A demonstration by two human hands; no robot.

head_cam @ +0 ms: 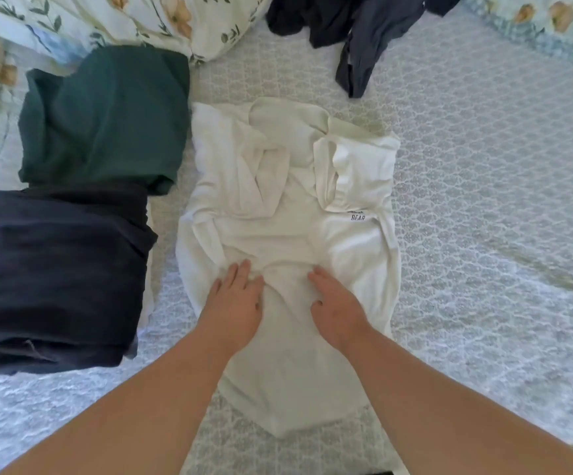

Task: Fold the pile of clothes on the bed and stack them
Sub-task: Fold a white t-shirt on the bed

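Note:
A white T-shirt [288,214] lies rumpled in the middle of the bed, collar end away from me, with small dark lettering near its right side. My left hand [237,299] rests flat on its lower middle, fingers straight. My right hand [336,306] lies on the cloth beside it, fingers pointing forward, the tips partly sunk in a fold. At the left a folded dark green garment [107,118] sits behind a folded dark navy garment [55,269]. A heap of unfolded dark clothes [357,32] lies at the far top.
The bed is covered with a pale patterned bedspread [483,200], bare on the right side. A floral pillow or duvet [90,18] is bunched at the top left, another floral pillow [545,18] at the top right.

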